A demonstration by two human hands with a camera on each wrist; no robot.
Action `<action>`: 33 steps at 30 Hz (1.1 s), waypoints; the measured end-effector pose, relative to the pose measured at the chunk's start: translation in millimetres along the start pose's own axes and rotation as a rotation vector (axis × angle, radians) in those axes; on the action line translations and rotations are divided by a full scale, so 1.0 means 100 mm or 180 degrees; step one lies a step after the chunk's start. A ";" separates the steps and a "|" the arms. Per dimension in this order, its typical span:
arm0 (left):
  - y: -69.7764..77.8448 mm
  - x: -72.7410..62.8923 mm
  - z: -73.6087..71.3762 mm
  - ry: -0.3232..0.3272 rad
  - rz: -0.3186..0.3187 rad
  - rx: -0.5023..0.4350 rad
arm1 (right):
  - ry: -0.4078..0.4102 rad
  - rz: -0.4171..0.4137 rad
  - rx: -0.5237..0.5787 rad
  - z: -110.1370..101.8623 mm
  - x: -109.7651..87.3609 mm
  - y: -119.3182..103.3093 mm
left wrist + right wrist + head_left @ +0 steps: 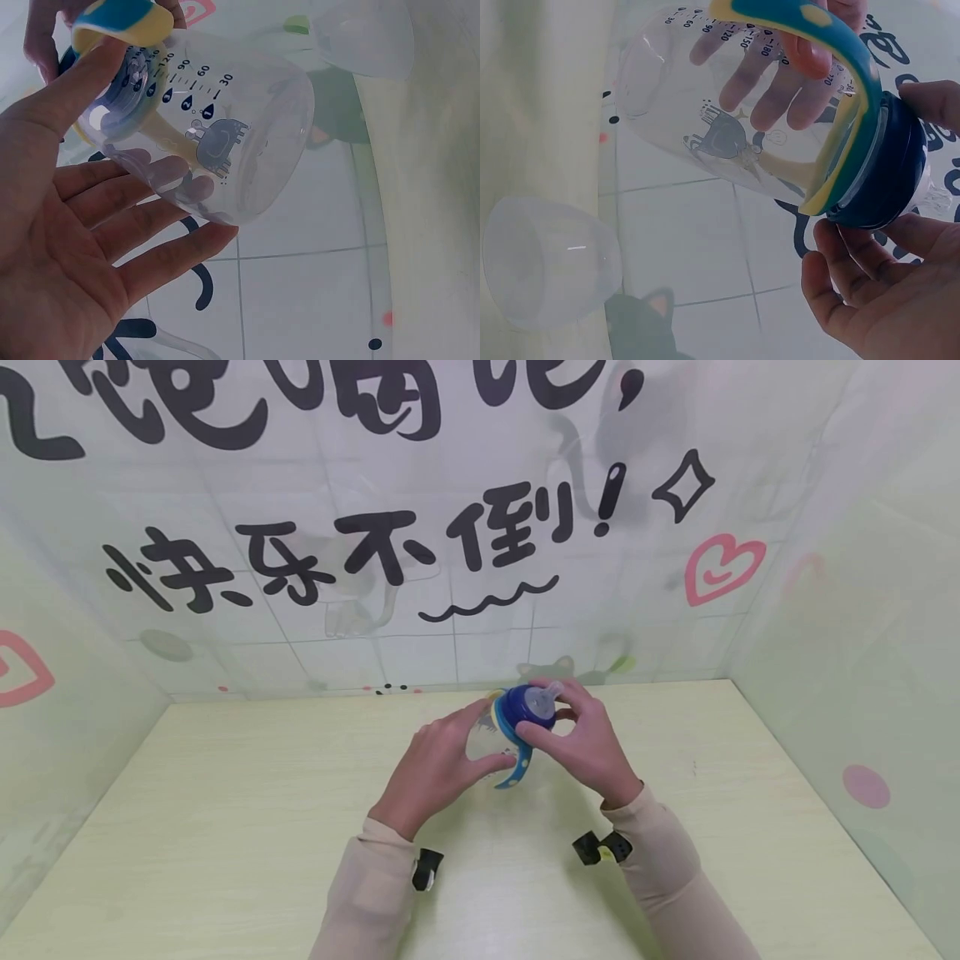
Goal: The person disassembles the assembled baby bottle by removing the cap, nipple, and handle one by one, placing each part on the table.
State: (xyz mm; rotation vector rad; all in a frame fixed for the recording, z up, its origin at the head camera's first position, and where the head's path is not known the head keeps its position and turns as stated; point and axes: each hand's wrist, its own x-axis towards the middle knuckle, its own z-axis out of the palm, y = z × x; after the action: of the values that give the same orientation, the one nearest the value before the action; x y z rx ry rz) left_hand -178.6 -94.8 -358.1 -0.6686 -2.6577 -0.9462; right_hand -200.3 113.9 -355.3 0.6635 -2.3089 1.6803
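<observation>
A clear baby bottle (487,745) is held tilted above the back of the table, its printed scale and grey animal showing in the left wrist view. My left hand (438,768) holds the bottle's body, fingers curving under it and thumb by the blue-and-yellow handle (124,21). At the top end, my right hand (588,739) grips the dark blue collar (889,165) between thumb and fingers. Out of the collar sticks a clear teat (553,692). A translucent dome-shaped cap (551,262) stands on the table near the bottle; I cannot make it out in the head view.
The pale wooden tabletop (247,810) meets a back wall (420,652) with black lettering. Translucent side walls (847,693) with pink prints bound it left and right. A small black camera (427,868) sits at each wrist.
</observation>
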 end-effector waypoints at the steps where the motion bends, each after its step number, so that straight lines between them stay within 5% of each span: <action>1: 0.00 0.00 0.00 -0.0016 0.0002 -0.0026 | -0.0021 -0.0015 0.0032 -0.01 0.00 0.01; 25: 0.01 0.01 0.01 -0.0158 0.0085 -0.0102 | -0.0282 -0.0196 0.0267 -0.13 0.01 0.02; 33: -0.01 0.01 0.01 -0.0095 0.0087 -0.0030 | -0.0286 -0.0055 0.0089 -0.10 0.01 0.04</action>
State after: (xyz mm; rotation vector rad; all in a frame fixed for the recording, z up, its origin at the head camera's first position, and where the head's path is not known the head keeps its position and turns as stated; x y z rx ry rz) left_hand -179.7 -94.0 -359.2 -0.7246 -2.6644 -0.9495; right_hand -204.2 124.0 -355.1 0.7775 -2.3367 1.7116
